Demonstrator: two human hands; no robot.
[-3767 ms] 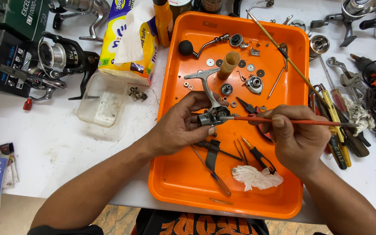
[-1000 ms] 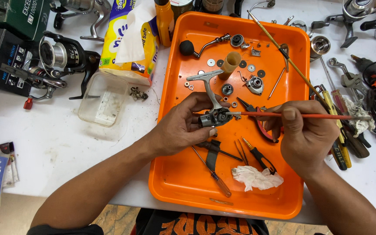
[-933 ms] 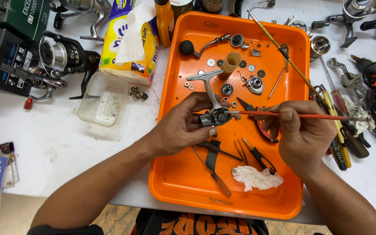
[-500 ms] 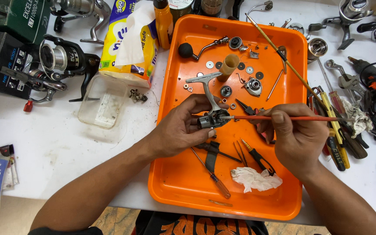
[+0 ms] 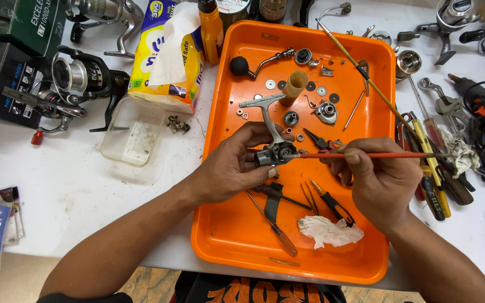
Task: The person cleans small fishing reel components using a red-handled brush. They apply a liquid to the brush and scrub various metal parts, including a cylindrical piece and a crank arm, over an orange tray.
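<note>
Left hand (image 5: 237, 171) curled around a small grey metal fishing-reel body (image 5: 273, 152), fingers closed on its dark lower housing, the pale T-shaped foot (image 5: 262, 104) standing up and away toward the far side. Right hand (image 5: 380, 177) pinched shut on a thin red-handled brush (image 5: 366, 155), held level, tip touching the reel body just right of the left thumb; bristles too small to make out, possibly greasy. Both hands over the middle of a glossy orange plastic tray (image 5: 225, 241) with rounded corners, set on a white table (image 5: 85, 196).

On the tray's far half: a black round knob on a bent metal crank handle (image 5: 256, 63), a tan cylindrical tube (image 5: 294, 87), flat washers and a small toothed gear (image 5: 291, 118), a domed metal rotor part (image 5: 326, 112). On the near half: a slim screwdriver with a translucent amber handle (image 5: 273, 225), black tweezers (image 5: 310, 196), a crumpled white tissue stained pink (image 5: 328, 231). Across the far right corner, a long thin wooden stick (image 5: 366, 78), lying diagonally.

Left of the tray: a clear shallow plastic box (image 5: 132, 133), a yellow soft pack of tissues (image 5: 169, 50) with a white sheet pulled up, an orange plastic bottle (image 5: 211, 31), a black spinning reel with a silvery spool (image 5: 79, 76). Right of the tray: yellow-handled screwdrivers (image 5: 433, 163), a steel spanner (image 5: 442, 95), a grimy cloth wad (image 5: 458, 154).
</note>
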